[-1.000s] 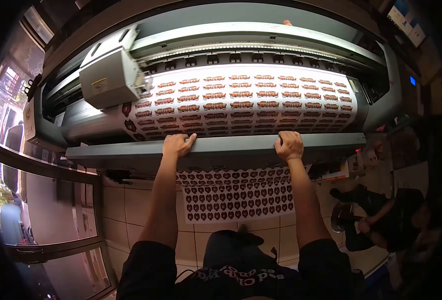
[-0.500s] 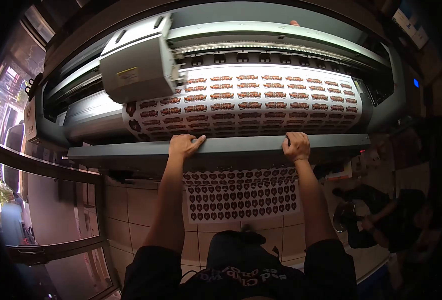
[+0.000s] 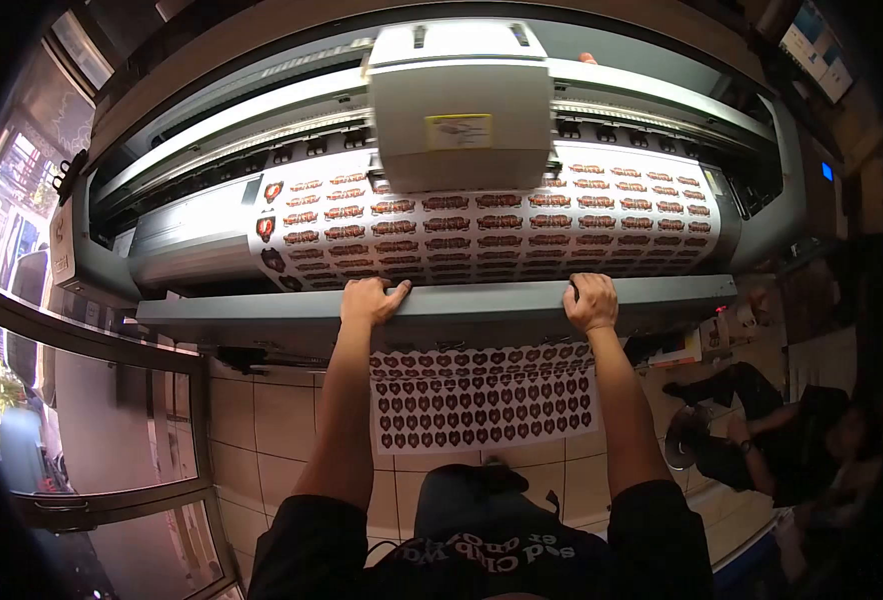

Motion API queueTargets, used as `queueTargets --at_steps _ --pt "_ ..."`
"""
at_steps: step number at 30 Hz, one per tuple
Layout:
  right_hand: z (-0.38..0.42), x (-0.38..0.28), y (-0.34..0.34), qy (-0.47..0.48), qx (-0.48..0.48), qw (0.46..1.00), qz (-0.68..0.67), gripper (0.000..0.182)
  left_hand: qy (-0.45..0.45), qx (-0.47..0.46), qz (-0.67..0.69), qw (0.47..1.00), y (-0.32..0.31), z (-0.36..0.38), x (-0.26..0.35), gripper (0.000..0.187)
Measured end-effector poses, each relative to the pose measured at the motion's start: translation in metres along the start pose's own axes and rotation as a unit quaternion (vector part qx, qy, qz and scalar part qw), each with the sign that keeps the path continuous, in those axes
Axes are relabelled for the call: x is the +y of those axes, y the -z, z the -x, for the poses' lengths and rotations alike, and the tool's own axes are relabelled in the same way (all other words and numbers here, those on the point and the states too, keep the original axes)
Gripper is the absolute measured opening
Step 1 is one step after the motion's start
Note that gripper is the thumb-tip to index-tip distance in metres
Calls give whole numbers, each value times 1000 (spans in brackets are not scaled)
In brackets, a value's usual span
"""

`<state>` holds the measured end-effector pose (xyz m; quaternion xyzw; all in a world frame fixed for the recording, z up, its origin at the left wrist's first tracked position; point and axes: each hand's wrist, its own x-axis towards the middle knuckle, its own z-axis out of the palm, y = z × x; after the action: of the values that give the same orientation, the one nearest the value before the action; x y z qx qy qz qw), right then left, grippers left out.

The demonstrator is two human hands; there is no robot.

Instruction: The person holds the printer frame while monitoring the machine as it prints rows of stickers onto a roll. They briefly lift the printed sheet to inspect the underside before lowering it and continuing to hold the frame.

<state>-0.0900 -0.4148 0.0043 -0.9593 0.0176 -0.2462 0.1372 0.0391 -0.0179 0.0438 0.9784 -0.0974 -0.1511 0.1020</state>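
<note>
My left hand lies over the grey front bar of a wide-format printer, fingers curled over its edge and thumb out to the side. Further right, my right hand grips the same bar, its fingers bent over the top. Beyond the bar, a white printed sheet covered with rows of small red-brown designs lies across the printer bed. The boxy print carriage stands above the middle of that sheet. Below the bar, between my forearms, hangs a printed length with rows of dark emblems.
A seated person is at the lower right, near a round stool. Glass doors line the left side. A small blue display glows on the printer's right end, and a monitor shows at the upper right.
The print carriage has travelled from the left to the middle of the bed, uncovering the sheet's left edge. My hands keep their places on the bar.
</note>
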Motion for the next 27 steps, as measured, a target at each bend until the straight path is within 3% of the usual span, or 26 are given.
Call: queueTargets --at_steps 27 --pt "2 3 -3 -6 -7 1000 -6 26 -46 72 21 996 -9 -2 -7 66"
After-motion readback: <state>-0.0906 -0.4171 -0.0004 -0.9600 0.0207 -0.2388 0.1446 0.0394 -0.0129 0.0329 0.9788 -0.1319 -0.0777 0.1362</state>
